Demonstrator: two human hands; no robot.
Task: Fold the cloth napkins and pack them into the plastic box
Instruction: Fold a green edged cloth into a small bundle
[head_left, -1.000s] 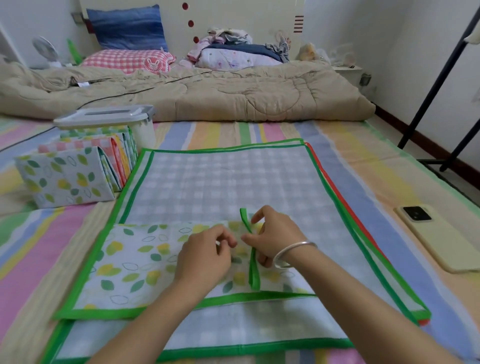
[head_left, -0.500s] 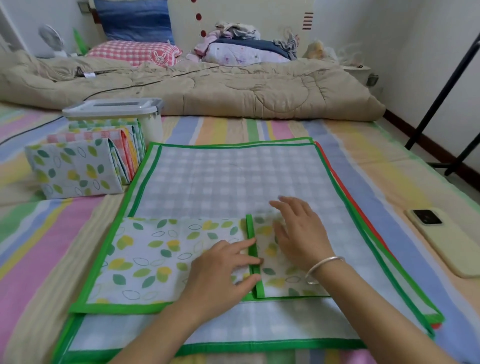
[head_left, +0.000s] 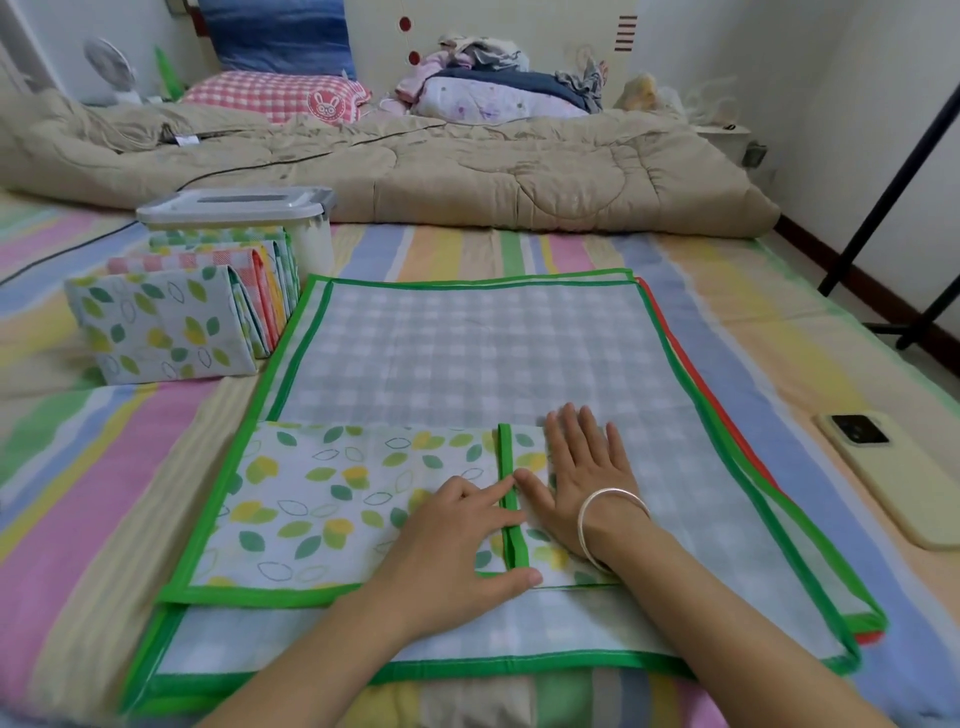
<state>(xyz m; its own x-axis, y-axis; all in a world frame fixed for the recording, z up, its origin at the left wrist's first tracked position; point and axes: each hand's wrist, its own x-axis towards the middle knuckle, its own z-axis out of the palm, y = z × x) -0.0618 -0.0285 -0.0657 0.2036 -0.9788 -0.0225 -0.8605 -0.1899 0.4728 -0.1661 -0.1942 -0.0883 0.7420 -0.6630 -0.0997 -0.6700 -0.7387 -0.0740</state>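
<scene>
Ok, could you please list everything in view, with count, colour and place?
flat napkins: several, grey check, green and red trims, centre
leaf-print napkin: one, white with green trim, folded on the flat napkins
plastic box: one, whitish, far left
folded napkins: several, mixed prints, left, by plastic box
phone: one, pale yellow, right
quilt: one, beige, far
pillows: two, blue, pink check, behind quilt
left hand: flat, touching the green trim
right hand: flat on the napkin, silver bracelet

White wall (head_left: 831, 78) — striped sheet (head_left: 78, 493), beige quilt (head_left: 467, 171).
</scene>
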